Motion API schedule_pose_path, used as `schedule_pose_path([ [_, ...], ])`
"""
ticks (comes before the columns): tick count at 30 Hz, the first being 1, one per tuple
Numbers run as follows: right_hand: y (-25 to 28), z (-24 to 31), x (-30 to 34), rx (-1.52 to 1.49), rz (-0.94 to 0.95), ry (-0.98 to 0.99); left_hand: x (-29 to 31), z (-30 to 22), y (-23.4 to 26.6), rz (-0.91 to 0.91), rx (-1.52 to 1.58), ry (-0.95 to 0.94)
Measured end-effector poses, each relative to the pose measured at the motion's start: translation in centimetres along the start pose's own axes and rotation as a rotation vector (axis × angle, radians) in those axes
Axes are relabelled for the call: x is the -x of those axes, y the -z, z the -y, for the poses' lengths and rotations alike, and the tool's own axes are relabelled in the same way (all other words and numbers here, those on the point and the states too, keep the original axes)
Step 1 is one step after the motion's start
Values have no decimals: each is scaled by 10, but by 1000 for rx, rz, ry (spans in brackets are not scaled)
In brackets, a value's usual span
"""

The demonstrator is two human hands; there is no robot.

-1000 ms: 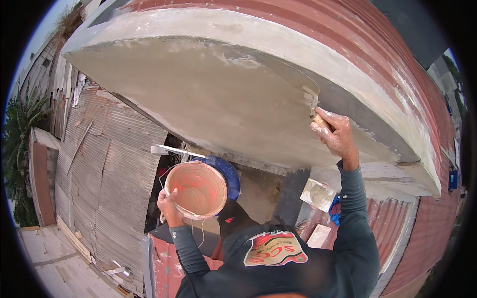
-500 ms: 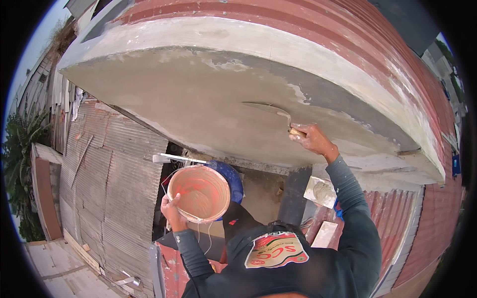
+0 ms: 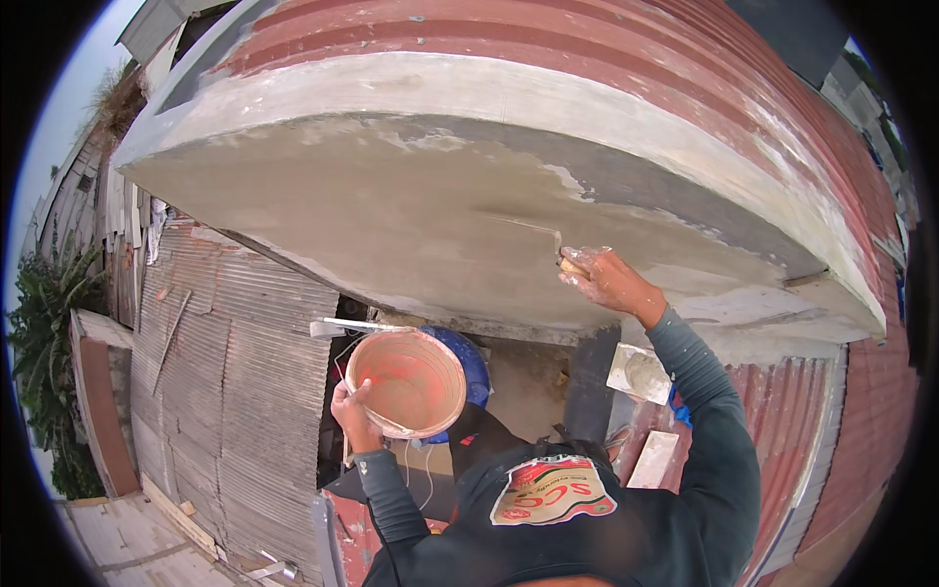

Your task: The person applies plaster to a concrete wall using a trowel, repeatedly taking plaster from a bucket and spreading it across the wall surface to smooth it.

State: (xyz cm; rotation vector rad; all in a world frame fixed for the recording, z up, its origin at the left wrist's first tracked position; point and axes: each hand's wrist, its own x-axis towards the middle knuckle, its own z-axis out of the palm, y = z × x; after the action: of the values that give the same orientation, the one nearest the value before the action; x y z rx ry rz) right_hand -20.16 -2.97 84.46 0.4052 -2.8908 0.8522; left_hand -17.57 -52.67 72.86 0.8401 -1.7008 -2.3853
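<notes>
My right hand (image 3: 611,281) grips the wooden handle of a trowel (image 3: 528,226). Its thin blade lies against the grey-brown plastered wall surface (image 3: 342,196) and shows almost edge-on, pointing left. White smears of plaster mark the fingers. Lower left, my left hand (image 3: 356,416) holds a round bucket (image 3: 452,372) by its rim, thumb over the edge. The bucket is tilted so that its inside shows, reddish with a coat of plaster residue; how much it contains I cannot tell.
A blue drum (image 3: 474,367) stands behind the bucket. Right of my body are a white board with plaster (image 3: 638,374) and a pale slab (image 3: 653,460). Red corrugated roofing (image 3: 548,39) lies beyond the wall's white edge; grey corrugated sheets (image 3: 264,391) spread left.
The trowel blade has turned from showing some of its face to nearly edge-on. My right hand has shifted slightly left in the picture; the whole view has moved a little. Both grips stay.
</notes>
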Motion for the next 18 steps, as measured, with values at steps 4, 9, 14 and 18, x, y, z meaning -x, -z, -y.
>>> schedule_pose_path([
  [4, 32, 23, -15, -48, -149, -7, 10, -13, 3, 1, 66, -7],
  [9, 41, 56, -15, -65, -259, 82, 12, -8, 26, -65, 59, -34],
  [14, -28, 53, -71, -80, -107, 202, 5, 4, 28, -109, -68, -67],
  [18, -16, 63, -113, -224, -77, 58, 3, 7, 38, -109, -66, -55],
])
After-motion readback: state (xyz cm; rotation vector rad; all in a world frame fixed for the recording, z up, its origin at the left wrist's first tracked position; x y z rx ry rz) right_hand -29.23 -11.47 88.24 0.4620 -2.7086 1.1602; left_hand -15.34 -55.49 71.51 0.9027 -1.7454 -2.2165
